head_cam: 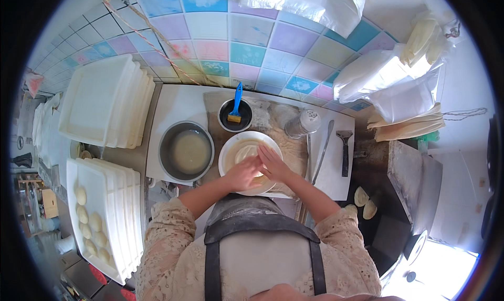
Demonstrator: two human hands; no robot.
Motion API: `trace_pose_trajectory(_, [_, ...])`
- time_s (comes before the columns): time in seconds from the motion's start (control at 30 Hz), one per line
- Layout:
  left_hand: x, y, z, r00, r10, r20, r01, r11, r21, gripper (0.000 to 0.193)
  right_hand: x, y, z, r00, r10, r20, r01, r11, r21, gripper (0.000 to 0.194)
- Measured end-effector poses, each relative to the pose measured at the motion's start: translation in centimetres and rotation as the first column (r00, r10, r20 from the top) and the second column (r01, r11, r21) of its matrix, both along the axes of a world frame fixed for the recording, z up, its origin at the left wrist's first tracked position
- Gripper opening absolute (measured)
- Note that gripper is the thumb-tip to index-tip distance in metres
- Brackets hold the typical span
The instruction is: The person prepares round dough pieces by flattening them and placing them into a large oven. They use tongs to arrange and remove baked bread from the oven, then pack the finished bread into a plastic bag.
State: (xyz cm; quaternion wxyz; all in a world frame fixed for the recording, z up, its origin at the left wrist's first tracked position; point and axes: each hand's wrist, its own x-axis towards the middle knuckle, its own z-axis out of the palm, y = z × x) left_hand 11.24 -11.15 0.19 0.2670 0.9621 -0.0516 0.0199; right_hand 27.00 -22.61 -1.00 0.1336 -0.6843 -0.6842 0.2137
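Observation:
A white bowl (224, 155) stands before me with a pale round piece of dough (246, 153) in it. Both hands are over the bowl and meet there. My left hand (244, 173) comes in from the lower left, its fingers touching the other hand. My right hand (272, 163) lies with its fingers stretched over the dough's right side. Whether either hand grips the dough is hidden. Behind the bowl, a blue-handled brush (238, 100) rests in a small dark bowl (223, 122). To the left is a metal pot (162, 153) with a cloudy pale liquid (191, 151).
A shaker with a perforated lid (298, 124), a metal rod (323, 151) and a black-handled scraper (345, 155) lie to the right. Stacked white trays (92, 100) stand at the left; a lower tray (75, 175) holds several dough balls. Flat dough pieces (369, 209) lie on a dark surface at the right.

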Motion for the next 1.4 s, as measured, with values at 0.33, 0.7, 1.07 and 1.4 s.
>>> trace_pose_trajectory(0.33, [-1.2, -0.9, -0.3, 0.947, 0.315, 0.065, -0.317, 0.948, 0.029, 0.076, -1.0, 0.2, -1.3, 0.996, -0.021, 0.085, 0.020, 1.000, 0.010, 0.080])
trace_pose_trajectory(0.7, [-4.4, -0.3, -0.5, 0.666, 0.535, -0.520, -0.480, -0.225, -0.848, 0.064, -4.6, 3.2, 1.9, 0.998, 0.062, -0.016, -0.060, 0.995, 0.082, 0.085])
trace_pose_trajectory(1.07, [-4.5, 1.9, 1.5, 0.710, 0.347, -0.613, -0.508, -0.350, -0.787, 0.068, -5.0, 1.7, 2.8, 0.987, 0.116, 0.111, -0.121, 0.992, 0.045, 0.083])
trace_pose_trajectory(1.4, [-2.6, 2.0, -0.6, 0.515, 0.738, -0.435, -0.797, 0.226, -0.560, 0.045, -6.4, 0.2, 1.4, 0.971, -0.027, 0.236, -0.003, 0.992, 0.123, 0.067])
